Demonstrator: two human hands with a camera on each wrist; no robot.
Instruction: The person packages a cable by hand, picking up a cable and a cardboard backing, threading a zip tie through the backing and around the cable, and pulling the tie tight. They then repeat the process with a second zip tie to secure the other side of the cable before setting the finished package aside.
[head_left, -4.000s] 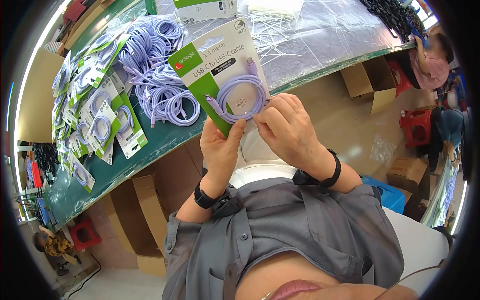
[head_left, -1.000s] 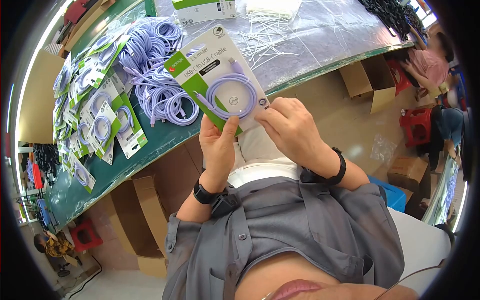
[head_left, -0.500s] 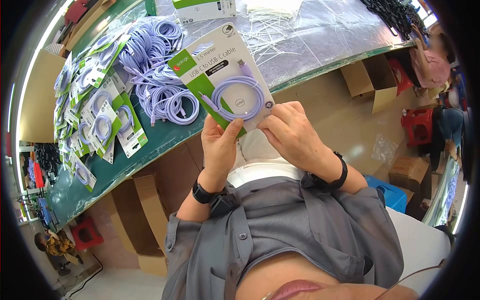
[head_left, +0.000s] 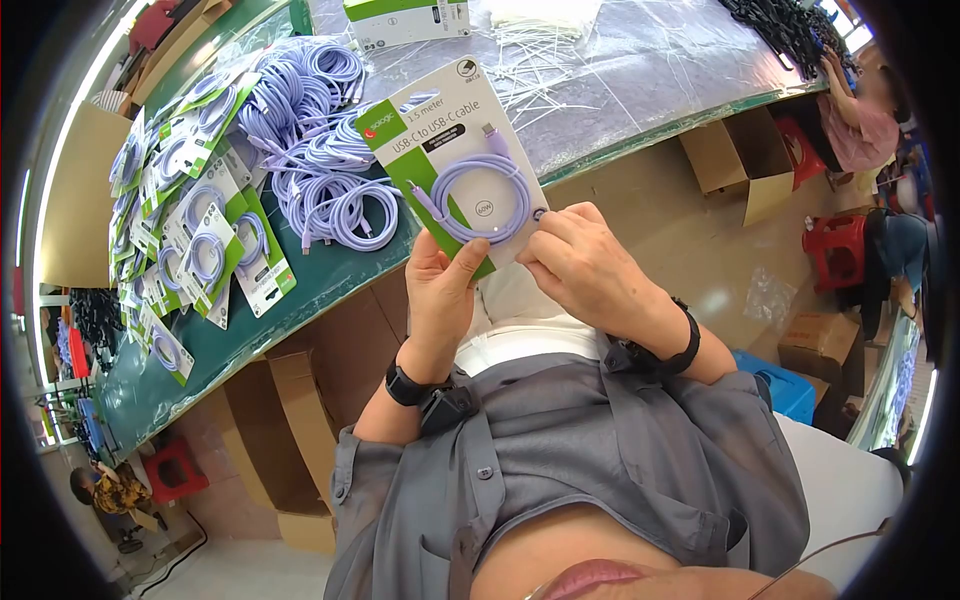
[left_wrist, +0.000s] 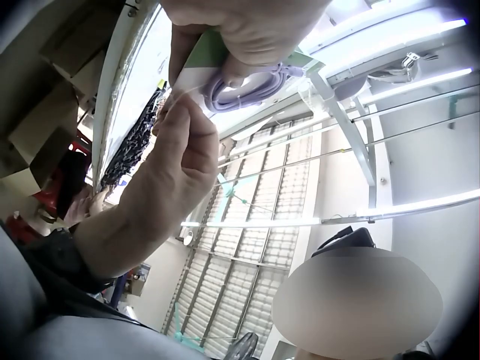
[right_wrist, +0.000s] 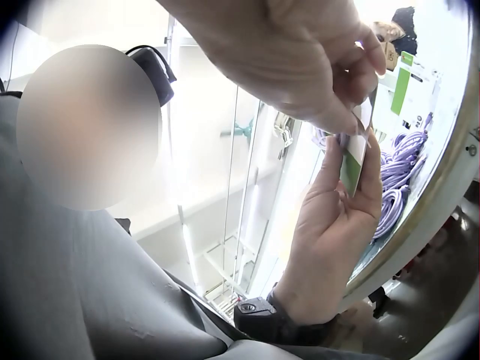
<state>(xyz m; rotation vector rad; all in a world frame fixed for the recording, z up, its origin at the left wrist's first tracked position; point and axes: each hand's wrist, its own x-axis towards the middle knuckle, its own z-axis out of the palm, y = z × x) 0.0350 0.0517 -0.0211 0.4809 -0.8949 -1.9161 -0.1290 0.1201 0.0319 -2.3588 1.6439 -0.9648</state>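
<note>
In the head view my left hand (head_left: 442, 290) holds a white and green packaging card (head_left: 450, 120) by its lower left edge, thumb in front and fingers behind. The card reads "USB-C to USB-C cable". A coiled lilac USB-C cable (head_left: 522, 200) lies on its face, both connectors showing. My right hand (head_left: 590, 262) pinches at the card's lower right edge, with curled fingers hiding that corner. The left wrist view has the right hand (left_wrist: 154, 180) with thumb and fingertip together beside the card. In the right wrist view the card (right_wrist: 352, 166) appears nearly edge-on between both hands.
Finished-looking carded cables (head_left: 200, 240) pile up at the table's left. Beside them lie loose lilac cable coils (head_left: 340, 200). White cable ties (head_left: 540, 90) and a printed box (head_left: 408, 22) are farther back. Open cartons (head_left: 285, 440) stand below the green table edge (head_left: 250, 350).
Both hands keep their hold. Since four seconds ago the card has tilted and shifted slightly; over the last second it has moved a little right, and the right hand remains at its lower right edge.
</note>
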